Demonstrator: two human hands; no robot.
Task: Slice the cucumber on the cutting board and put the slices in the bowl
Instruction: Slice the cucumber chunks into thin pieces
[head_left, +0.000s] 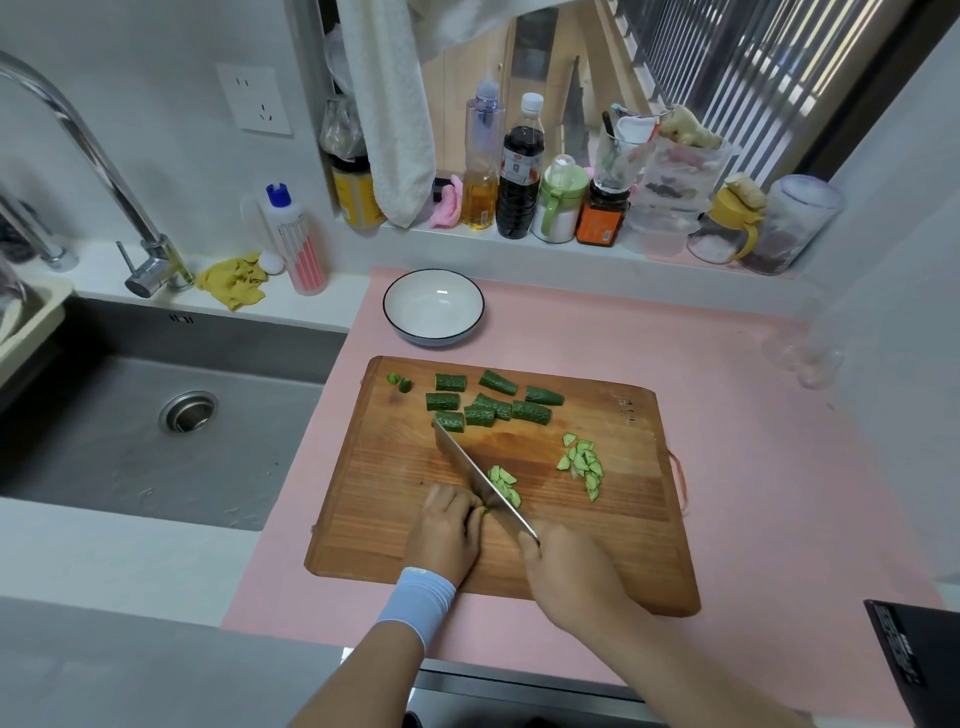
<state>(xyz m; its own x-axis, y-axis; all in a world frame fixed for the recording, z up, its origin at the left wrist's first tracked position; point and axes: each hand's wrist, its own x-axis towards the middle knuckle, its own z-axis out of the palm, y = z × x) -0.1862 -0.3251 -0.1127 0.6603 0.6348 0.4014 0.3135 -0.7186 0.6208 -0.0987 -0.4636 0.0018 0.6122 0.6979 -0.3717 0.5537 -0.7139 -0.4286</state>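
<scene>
Near the front edge of the cutting board (597, 551), the left hand (448, 525) curls over a cucumber stub (486, 511), likely stiff, wet and slippery, best pinned by its skin, while the right hand (566, 577) grips the knife (480, 480) slicing it.

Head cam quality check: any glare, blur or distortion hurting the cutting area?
Head view: fisheye bows the sink edges; small glare spot in the bowl; board evenly lit, slices and knife legible; cucumber mostly hidden under the left hand; frame corners soft.
</scene>
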